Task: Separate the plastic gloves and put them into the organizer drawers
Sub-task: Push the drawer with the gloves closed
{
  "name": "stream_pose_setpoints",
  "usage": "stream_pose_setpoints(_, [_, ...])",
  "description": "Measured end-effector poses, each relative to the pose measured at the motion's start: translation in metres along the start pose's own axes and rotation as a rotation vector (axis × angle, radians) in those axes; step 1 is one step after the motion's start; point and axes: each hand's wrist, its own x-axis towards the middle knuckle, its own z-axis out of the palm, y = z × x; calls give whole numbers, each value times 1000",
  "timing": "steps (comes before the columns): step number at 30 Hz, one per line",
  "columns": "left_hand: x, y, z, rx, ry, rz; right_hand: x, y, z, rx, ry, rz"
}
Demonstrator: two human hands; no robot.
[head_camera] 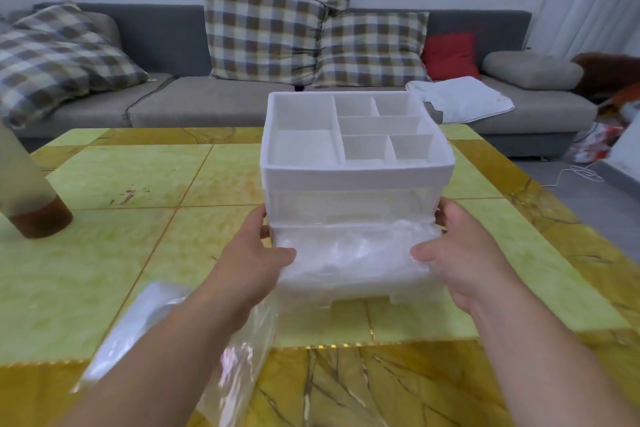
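A long grey sofa point(180, 42) fills the back of the room, with checked cushions point(263, 31) leaning on it. In front of it a yellow-green tiled table point(104, 184) takes up most of the lower view. Near the middle of the table stands the white organizer point(356, 177); its open top is split into one large compartment on the left and five smaller ones on the right, and the clear-fronted level beneath is too hazy to read. The bottom drawer point(360, 291) is pulled out toward the person, and the plastic gloves point(353, 250) lie inside it as a crumpled, translucent heap that reaches from side to side. A clear plastic bag point(138, 319) lies flat on the near left part of the table, partly under the left forearm. The left hand point(249, 263) grips the drawer's left end — thumb laid over the rim onto the gloves, fingers curled round the outer side. The right hand point(460, 253) mirrors it on the right end, with its thumb on top of the plastic and its fingers wrapped round the side. On the sofa seat behind the organizer is a folded white cloth point(460, 97), and a red cushion point(450, 55) stands just beyond it. At the table's far left edge is a pale, blurred object with a brown end point(31, 191).
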Motion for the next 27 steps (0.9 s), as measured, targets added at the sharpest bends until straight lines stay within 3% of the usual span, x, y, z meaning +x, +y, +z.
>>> stream_pose_setpoints(6, [-22, 9, 19, 98, 23, 14, -34, 0, -22, -378, 116, -44])
stream_pose_setpoints(14, [-5, 14, 30, 100, 159, 8, -19, -10, -28, -563, 186, -21])
stream_pose_setpoints(17, [-4, 14, 32, 90, 171, 6, -18, -11, -31, -524, 188, -33])
stream_pose_setpoints(22, [-10, 25, 10, 47, -15, -48, -33, -14, -53, -261, 53, -15])
stream_pose_setpoints(24, [-19, 29, 0, 79, 162, 41, -45, -21, -63, -323, 108, -63])
stream_pose_setpoints(26, [-42, 33, 2, 208, 444, 296, -61, -26, -69, -448, 220, -202])
stream_pose_setpoints(27, [-58, 35, 7, 274, 492, 453, -70, -27, -70, -512, 231, -299])
